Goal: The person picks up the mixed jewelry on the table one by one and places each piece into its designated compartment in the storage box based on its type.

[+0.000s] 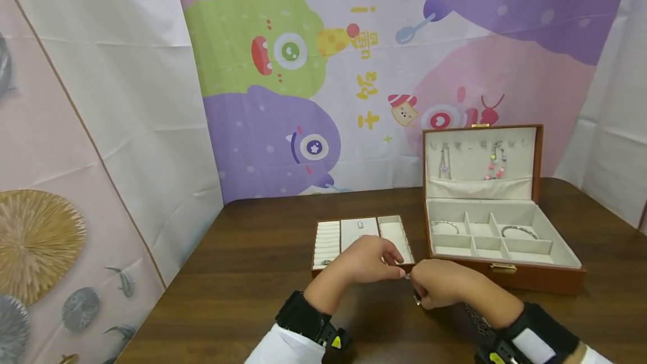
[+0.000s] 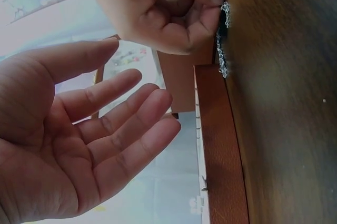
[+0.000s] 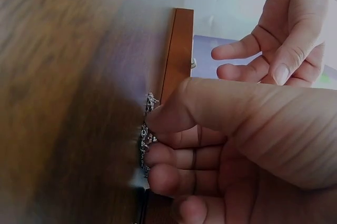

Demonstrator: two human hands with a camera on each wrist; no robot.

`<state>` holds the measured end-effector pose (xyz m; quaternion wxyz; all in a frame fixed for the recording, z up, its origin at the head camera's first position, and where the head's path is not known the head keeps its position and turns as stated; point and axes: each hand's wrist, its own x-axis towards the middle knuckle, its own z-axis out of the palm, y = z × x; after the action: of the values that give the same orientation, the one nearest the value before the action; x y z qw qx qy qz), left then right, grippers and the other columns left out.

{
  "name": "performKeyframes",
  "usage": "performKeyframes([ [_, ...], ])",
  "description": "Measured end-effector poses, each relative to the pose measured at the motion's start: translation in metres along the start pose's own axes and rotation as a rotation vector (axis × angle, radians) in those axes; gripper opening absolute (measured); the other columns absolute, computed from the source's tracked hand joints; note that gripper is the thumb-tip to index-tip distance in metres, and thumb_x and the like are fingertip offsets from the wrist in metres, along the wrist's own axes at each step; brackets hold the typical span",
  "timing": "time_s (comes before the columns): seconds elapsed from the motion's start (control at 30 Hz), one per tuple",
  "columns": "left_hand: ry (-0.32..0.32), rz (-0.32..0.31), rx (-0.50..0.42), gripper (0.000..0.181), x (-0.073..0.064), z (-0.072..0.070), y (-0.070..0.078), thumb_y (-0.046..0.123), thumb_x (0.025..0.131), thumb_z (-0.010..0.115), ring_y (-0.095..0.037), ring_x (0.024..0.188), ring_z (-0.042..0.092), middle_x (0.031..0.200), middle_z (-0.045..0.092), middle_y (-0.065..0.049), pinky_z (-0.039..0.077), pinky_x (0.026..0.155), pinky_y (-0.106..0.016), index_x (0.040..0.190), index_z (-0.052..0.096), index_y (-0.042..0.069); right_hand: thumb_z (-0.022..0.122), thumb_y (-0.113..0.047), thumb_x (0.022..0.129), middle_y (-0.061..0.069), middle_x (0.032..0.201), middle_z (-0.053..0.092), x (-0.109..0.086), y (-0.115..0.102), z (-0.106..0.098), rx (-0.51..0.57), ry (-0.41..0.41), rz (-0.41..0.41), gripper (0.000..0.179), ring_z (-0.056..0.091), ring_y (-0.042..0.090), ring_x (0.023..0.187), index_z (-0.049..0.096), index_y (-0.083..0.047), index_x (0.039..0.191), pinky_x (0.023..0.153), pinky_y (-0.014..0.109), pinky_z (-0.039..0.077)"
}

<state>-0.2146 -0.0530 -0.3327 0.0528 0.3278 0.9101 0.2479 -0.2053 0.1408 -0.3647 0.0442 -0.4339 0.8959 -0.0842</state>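
- Pinching a silver chain [image 3: 144, 141] between thumb and fingers, that's the right hand [image 1: 438, 284], working low and right of centre in the head view!
- Alongside it, the left hand [image 1: 371, 260]: fingers loosely spread in its own wrist view, grasping nothing, just beside its partner.
- And the chain? Right down near the wooden table [image 1: 273, 229], by the near right corner of the jewelry tray [image 1: 394, 230]; whether its ends touch the wood, I can't tell.
- A grey chain-like strand [image 1: 477, 319] shows under the right wrist, lower right of the frame; same piece or another, no telling.
- At the right of the frame, the jewelry box [image 1: 546, 281] stands with its lid up.
- Step in hand, I'd say: gathering up that chain.
- Next move, my judgement: left fingertips onto a free end, right pinch firm, no snagging.
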Motion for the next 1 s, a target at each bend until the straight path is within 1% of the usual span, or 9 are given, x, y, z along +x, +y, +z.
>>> performKeyframes([
  [0.13, -0.004, -0.002, -0.018, 0.015, -0.001, -0.001, 0.0, 0.02, 0.083, 0.077, 0.0, 0.074, 0.059, 0.08, 0.07, 0.007, 0.045, 0.067, -0.016, 0.095, 0.075, 0.011, 0.075, -0.005, 0.068, -0.016, 0.053, 0.039, 0.001, 0.0, 0.0, 0.015, -0.009, -0.02, 0.03, 0.032, 0.0, 0.049, 0.051, -0.017, 0.054, 0.044, 0.019, 0.029],
  [0.33, -0.004, 0.007, -0.004, 0.015, 0.0, 0.0, -0.001, 0.02, 0.083, 0.077, 0.001, 0.072, 0.059, 0.079, 0.07, 0.008, 0.045, 0.066, -0.016, 0.095, 0.075, 0.011, 0.077, -0.006, 0.068, -0.017, 0.053, 0.042, 0.003, -0.001, 0.001, 0.041, 0.004, -0.044, 0.029, 0.034, -0.002, 0.049, 0.054, -0.018, 0.055, 0.044, 0.017, 0.031],
  [0.5, -0.006, 0.017, 0.016, 0.016, 0.0, 0.001, -0.001, 0.021, 0.083, 0.077, 0.001, 0.071, 0.059, 0.078, 0.07, 0.008, 0.044, 0.065, -0.015, 0.096, 0.075, 0.011, 0.077, 0.002, 0.065, -0.017, 0.053, 0.043, 0.004, -0.003, 0.0, 0.103, 0.006, -0.034, 0.03, 0.035, -0.002, 0.049, 0.055, -0.017, 0.056, 0.044, 0.017, 0.032],
  [0.57, -0.007, 0.02, 0.022, 0.016, 0.0, 0.001, -0.001, 0.021, 0.083, 0.077, 0.002, 0.071, 0.059, 0.077, 0.07, 0.008, 0.044, 0.065, -0.015, 0.096, 0.075, 0.011, 0.076, 0.005, 0.065, -0.017, 0.054, 0.044, 0.004, -0.004, 0.0, 0.127, 0.0, -0.022, 0.03, 0.036, -0.002, 0.05, 0.056, -0.017, 0.059, 0.044, 0.017, 0.033],
  [0.73, -0.007, 0.019, 0.022, 0.016, 0.0, 0.001, -0.001, 0.021, 0.083, 0.077, 0.002, 0.071, 0.058, 0.077, 0.07, 0.009, 0.044, 0.065, -0.015, 0.096, 0.075, 0.012, 0.072, 0.008, 0.063, -0.016, 0.057, 0.048, 0.003, -0.007, -0.001, 0.143, 0.001, -0.017, 0.027, 0.04, -0.002, 0.052, 0.061, -0.016, 0.064, 0.046, 0.018, 0.038],
  [0.8, -0.005, 0.022, 0.023, 0.017, -0.001, 0.0, -0.002, 0.021, 0.082, 0.078, 0.002, 0.071, 0.058, 0.078, 0.07, 0.009, 0.044, 0.066, -0.015, 0.096, 0.075, 0.011, 0.072, 0.006, 0.064, -0.017, 0.058, 0.051, 0.003, -0.007, -0.004, 0.135, 0.009, -0.03, 0.025, 0.043, -0.002, 0.052, 0.063, -0.017, 0.064, 0.046, 0.018, 0.04],
  [0.9, 0.002, 0.023, 0.025, 0.021, -0.003, -0.004, -0.002, 0.018, 0.078, 0.081, 0.001, 0.073, 0.059, 0.078, 0.069, 0.008, 0.045, 0.067, -0.015, 0.097, 0.075, 0.01, 0.071, 0.003, 0.067, -0.017, 0.059, 0.051, 0.002, -0.005, -0.011, 0.127, 0.032, -0.051, 0.023, 0.044, -0.002, 0.053, 0.063, -0.018, 0.064, 0.048, 0.018, 0.041],
  [1.0, 0.01, 0.014, 0.01, 0.027, -0.004, -0.008, -0.002, 0.015, 0.074, 0.085, 0.0, 0.073, 0.059, 0.081, 0.07, 0.006, 0.046, 0.067, -0.016, 0.098, 0.074, 0.008, 0.069, 0.001, 0.072, -0.017, 0.063, 0.048, -0.002, -0.004, -0.021, 0.107, 0.081, -0.067, 0.022, 0.043, -0.002, 0.055, 0.06, -0.018, 0.066, 0.051, 0.018, 0.04],
])
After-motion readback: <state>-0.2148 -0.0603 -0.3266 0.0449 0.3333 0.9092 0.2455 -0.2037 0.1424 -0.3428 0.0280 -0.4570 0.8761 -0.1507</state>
